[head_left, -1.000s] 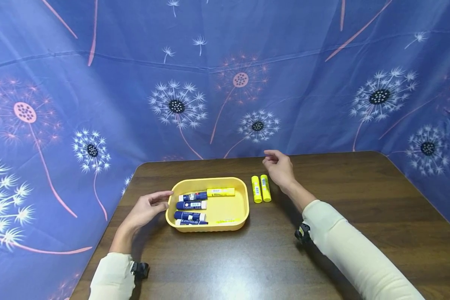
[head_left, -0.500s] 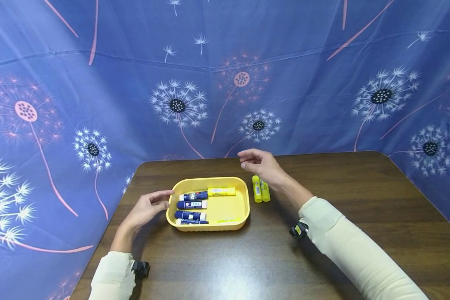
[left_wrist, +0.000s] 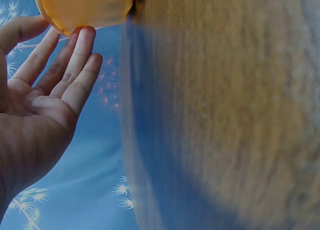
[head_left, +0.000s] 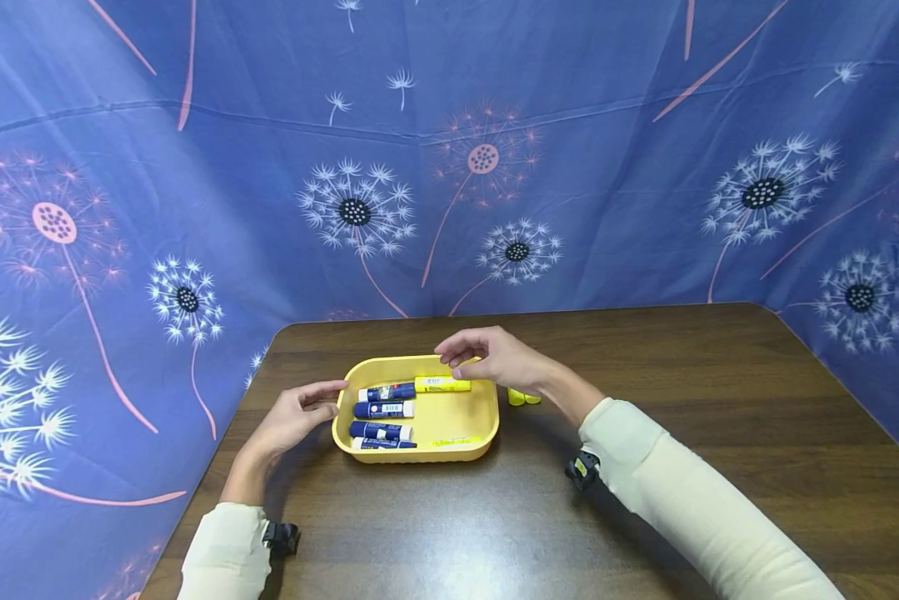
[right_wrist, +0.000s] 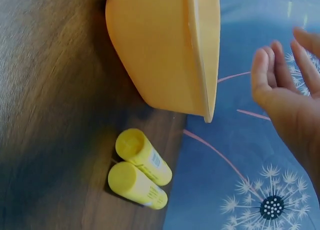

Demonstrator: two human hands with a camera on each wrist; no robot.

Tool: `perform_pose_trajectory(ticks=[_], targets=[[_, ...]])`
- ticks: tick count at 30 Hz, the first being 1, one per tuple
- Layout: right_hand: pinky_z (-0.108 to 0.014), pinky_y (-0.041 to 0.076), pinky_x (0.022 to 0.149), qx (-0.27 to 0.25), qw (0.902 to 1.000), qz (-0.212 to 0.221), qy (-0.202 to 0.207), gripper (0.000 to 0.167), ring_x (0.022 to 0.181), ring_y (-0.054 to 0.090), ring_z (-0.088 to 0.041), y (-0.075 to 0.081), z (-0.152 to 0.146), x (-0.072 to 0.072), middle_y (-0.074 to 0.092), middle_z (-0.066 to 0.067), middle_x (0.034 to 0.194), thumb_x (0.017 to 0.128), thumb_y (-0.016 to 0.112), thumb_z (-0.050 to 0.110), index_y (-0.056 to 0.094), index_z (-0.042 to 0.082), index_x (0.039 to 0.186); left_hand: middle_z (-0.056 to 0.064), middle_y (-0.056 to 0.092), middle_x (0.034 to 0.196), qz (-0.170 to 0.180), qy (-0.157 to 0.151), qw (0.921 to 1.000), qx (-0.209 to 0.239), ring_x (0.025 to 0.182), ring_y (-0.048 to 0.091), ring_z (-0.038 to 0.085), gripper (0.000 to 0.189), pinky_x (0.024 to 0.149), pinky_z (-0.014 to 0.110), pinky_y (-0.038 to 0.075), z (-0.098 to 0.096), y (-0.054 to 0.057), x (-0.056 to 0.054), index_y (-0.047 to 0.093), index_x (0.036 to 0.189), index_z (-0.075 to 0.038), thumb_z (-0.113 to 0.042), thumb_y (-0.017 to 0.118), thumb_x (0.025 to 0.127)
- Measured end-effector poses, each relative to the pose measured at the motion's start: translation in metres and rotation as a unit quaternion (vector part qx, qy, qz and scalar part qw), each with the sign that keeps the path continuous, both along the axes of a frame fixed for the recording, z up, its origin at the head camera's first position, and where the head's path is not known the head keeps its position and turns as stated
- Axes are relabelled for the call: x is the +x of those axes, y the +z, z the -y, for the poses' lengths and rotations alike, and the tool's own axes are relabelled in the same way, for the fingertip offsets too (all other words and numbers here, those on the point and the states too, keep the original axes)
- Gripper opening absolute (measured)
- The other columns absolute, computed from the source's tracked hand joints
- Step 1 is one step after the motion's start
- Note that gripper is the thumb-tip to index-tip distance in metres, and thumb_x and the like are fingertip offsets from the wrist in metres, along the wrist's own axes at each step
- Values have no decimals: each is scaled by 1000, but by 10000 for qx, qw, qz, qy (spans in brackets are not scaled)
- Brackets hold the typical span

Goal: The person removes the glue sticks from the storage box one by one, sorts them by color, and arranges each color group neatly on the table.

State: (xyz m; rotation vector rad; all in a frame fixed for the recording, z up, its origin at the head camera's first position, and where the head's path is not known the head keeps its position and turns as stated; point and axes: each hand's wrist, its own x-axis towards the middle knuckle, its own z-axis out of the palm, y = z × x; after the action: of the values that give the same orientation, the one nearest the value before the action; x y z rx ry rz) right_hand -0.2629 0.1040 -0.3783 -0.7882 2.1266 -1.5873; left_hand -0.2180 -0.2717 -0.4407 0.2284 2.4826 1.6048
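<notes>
A yellow tray (head_left: 449,414) holds several blue glue sticks (head_left: 384,409) with white ends on its left side. In its right half, a yellow glue stick (head_left: 436,384) lies by the back wall; another yellow one (head_left: 455,442) is mostly hidden by the front wall. My left hand (head_left: 290,423) touches the tray's left end; its fingers (left_wrist: 84,45) are extended against the outer wall in the left wrist view. Over the tray's back right corner hovers my right hand (head_left: 500,360), fingers loosely bent and holding nothing. Two yellow glue sticks (right_wrist: 140,185) lie side by side on the table.
The brown wooden table (head_left: 434,517) ends at a blue dandelion-print cloth (head_left: 606,167) behind it. Right of the tray, my right hand and forearm partly cover the two loose glue sticks in the head view.
My right hand has moved left and then lower, from beside the two loose glue sticks to over the tray's back right corner. The left hand and the tray stay in place.
</notes>
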Motion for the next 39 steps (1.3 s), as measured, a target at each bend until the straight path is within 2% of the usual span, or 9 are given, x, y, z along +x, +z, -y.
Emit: perform_pose_trajectory(ticks=[6,10,14,18,21,25,31,35,39], targets=[[-32,56,99,180,9959,145,875,44,119,64,-29,-10,10,2,68,-16,131,91,71,-5,65,1,134,26,64,139,38,19,10000,35,118,67,17,49,91,14,52,0,1,0,58,144,1,-6,68,97],[-28,56,97,342,9913,283,1235,41,122,61,-44,-21,17,2,65,-26,131,91,70,-7,65,-3,132,26,64,139,22,5,10000,22,119,67,16,49,91,14,51,0,0,0,58,144,0,-7,68,97],[-26,56,94,454,9868,460,1485,38,123,57,-52,-32,25,-1,61,-36,129,91,68,-9,64,-10,129,25,64,138,13,6,10000,1,119,67,18,48,91,14,51,0,-2,-1,59,144,0,-7,68,97],[-27,58,92,745,9822,641,1604,37,117,63,-44,-40,32,-2,64,-33,126,90,68,-10,65,-10,127,26,64,140,54,-37,10000,8,120,67,18,49,92,14,51,0,-3,-1,58,144,0,-7,67,97],[-28,59,88,1008,9769,918,1643,40,107,67,-30,-42,38,-2,66,-31,123,88,65,-12,66,-7,128,27,63,139,32,-37,10000,39,118,67,15,49,91,14,52,0,-4,-1,58,144,1,-6,68,97],[-27,58,84,1182,9708,1246,1677,41,94,66,-15,-42,46,-2,67,-28,117,86,62,-15,68,-4,125,27,64,139,11,-6,10000,74,115,67,11,48,91,14,52,1,-4,-2,59,143,1,-5,68,97],[-25,54,74,1542,9597,1521,1788,40,85,65,-13,-47,51,-3,70,-22,106,83,63,-17,71,-1,119,27,64,138,12,-80,10000,-4,113,67,9,48,91,14,52,3,-3,-2,58,143,2,-7,68,97],[-25,51,68,1710,9574,1401,1860,40,83,64,-13,-48,52,-3,71,-18,102,82,62,-17,73,0,116,27,64,138,-7,-64,10000,12,114,68,10,47,90,14,52,3,-3,-4,59,143,1,-6,68,97],[-23,52,72,1933,9522,1190,2046,42,89,62,-11,-48,54,-3,70,-8,101,83,60,-17,75,4,116,26,63,140,53,-72,10000,-5,117,67,12,48,91,14,52,4,-2,-4,59,144,0,-7,67,97]])
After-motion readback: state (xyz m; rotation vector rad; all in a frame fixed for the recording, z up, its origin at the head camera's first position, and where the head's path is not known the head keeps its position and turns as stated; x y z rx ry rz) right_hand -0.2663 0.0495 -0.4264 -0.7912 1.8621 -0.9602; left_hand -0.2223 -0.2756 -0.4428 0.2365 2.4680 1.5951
